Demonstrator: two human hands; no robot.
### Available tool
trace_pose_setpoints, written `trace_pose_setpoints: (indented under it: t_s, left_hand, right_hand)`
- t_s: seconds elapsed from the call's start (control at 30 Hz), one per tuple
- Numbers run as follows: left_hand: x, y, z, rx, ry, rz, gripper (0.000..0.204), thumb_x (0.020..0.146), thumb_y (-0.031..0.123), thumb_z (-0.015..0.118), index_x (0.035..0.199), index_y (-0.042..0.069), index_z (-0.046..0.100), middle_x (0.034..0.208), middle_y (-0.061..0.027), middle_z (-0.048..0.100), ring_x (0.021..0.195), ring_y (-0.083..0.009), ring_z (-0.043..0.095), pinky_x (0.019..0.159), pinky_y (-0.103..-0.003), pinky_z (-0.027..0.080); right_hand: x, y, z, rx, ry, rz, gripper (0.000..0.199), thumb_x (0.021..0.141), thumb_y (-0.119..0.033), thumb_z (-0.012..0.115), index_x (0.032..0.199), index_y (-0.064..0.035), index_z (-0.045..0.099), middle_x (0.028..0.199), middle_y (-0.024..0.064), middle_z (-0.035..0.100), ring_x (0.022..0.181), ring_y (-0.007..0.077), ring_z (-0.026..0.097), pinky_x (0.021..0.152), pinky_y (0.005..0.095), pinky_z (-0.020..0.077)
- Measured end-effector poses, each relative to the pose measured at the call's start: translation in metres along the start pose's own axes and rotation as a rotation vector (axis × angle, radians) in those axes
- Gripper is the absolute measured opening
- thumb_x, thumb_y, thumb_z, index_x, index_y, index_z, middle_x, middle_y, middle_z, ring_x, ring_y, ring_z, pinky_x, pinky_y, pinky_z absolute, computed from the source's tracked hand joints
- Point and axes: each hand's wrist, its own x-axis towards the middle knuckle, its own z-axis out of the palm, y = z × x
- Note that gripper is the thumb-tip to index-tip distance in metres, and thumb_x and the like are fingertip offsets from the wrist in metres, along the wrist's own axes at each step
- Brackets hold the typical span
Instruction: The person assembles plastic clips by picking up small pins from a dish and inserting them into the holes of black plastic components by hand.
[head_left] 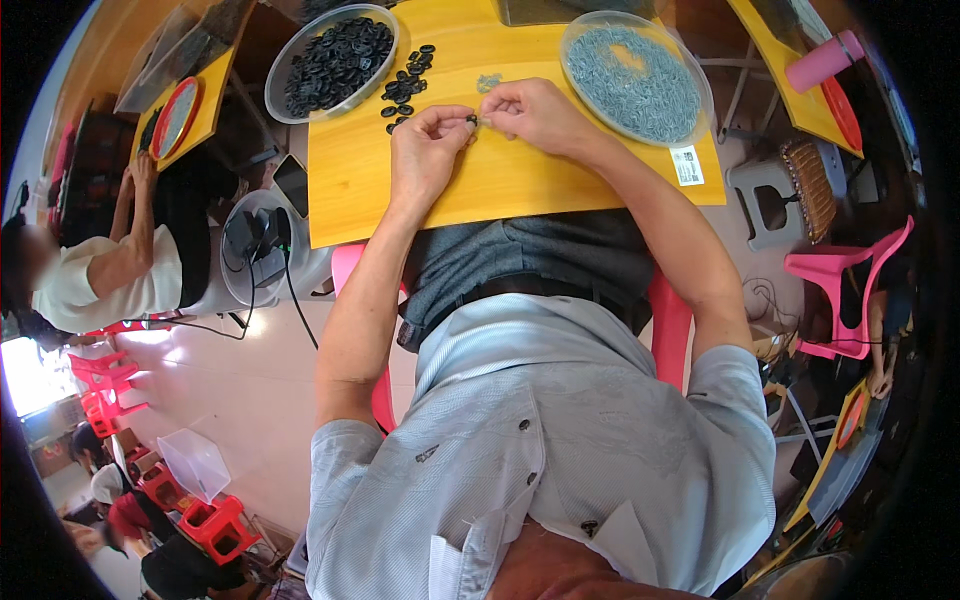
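Both my hands meet above the yellow table (370, 190). My left hand (428, 150) is closed in a pinch on a small black oval piece (472, 119). Right beside it, my right hand (535, 115) has its fingertips pressed together; whatever they hold is too small to make out. Several loose black pieces (404, 88) lie on the table past my left hand. A little heap of small pale clear-grey parts (488, 83) rests just beyond my right fingertips.
A clear round tub (391, 60) of black pieces stands far left, and a wide round tub (708, 105) of grey-blue small parts far right. A white label (687, 166) sticks near the right table edge. Another person (120, 250) works at the left. Pink chairs (840, 290) stand at the right.
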Motion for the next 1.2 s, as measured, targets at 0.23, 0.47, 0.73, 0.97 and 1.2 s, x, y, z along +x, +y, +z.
trace_pose_setpoints:
  t_s: [0.23, 0.47, 0.73, 0.97, 1.2]
  left_hand:
    - [0.0, 0.001, 0.0, -0.146, 0.057, -0.02, 0.019, 0.09, 0.001, 0.07, 0.107, -0.009, 0.068, 0.084, -0.0079, 0.071, 0.073, -0.0108, 0.066, 0.068, -0.022, 0.053]
    - [0.0, 0.001, -0.001, -0.201, 0.05, -0.045, 0.019, 0.09, 0.0, 0.069, 0.107, -0.009, 0.067, 0.083, -0.0085, 0.07, 0.072, -0.0113, 0.066, 0.067, -0.022, 0.053]
    - [0.0, 0.001, -0.002, -0.25, 0.018, -0.044, 0.019, 0.09, -0.001, 0.069, 0.106, -0.009, 0.067, 0.083, -0.0085, 0.07, 0.073, -0.0116, 0.067, 0.067, -0.022, 0.053]
    - [-0.001, 0.003, -0.001, -0.283, 0.016, -0.053, 0.018, 0.09, -0.002, 0.069, 0.105, -0.01, 0.067, 0.084, -0.0092, 0.071, 0.074, -0.012, 0.067, 0.068, -0.022, 0.053]
    - [-0.004, 0.006, 0.003, -0.236, 0.055, -0.026, 0.017, 0.089, -0.001, 0.069, 0.104, -0.01, 0.066, 0.086, -0.0098, 0.072, 0.076, -0.0125, 0.068, 0.069, -0.022, 0.054]
  right_hand:
    - [-0.001, -0.001, 0.005, 0.128, 0.037, 0.036, 0.023, 0.09, -0.017, 0.067, 0.096, 0.0047, 0.07, 0.075, 0.0064, 0.067, 0.061, 0.0105, 0.06, 0.059, 0.0264, 0.0477]
    - [-0.005, -0.007, 0.007, -0.033, 0.038, -0.001, 0.019, 0.093, -0.013, 0.066, 0.101, 0.0036, 0.07, 0.077, 0.001, 0.065, 0.067, 0.0066, 0.058, 0.06, 0.0224, 0.0462]
    - [-0.006, -0.013, 0.01, -0.132, 0.142, -0.042, 0.017, 0.092, -0.013, 0.068, 0.099, 0.0024, 0.071, 0.068, 0.0035, 0.063, 0.061, 0.0072, 0.058, 0.056, 0.0241, 0.0463]
    - [-0.007, -0.016, 0.011, -0.125, 0.161, -0.091, 0.016, 0.092, -0.013, 0.068, 0.096, 0.0025, 0.07, 0.069, 0.0023, 0.063, 0.061, 0.0068, 0.059, 0.056, 0.0237, 0.0462]
    - [-0.007, -0.015, 0.015, 0.077, 0.11, 0.039, 0.016, 0.094, -0.012, 0.065, 0.097, 0.0033, 0.068, 0.072, 0.0018, 0.064, 0.062, 0.0058, 0.058, 0.059, 0.0225, 0.0461]
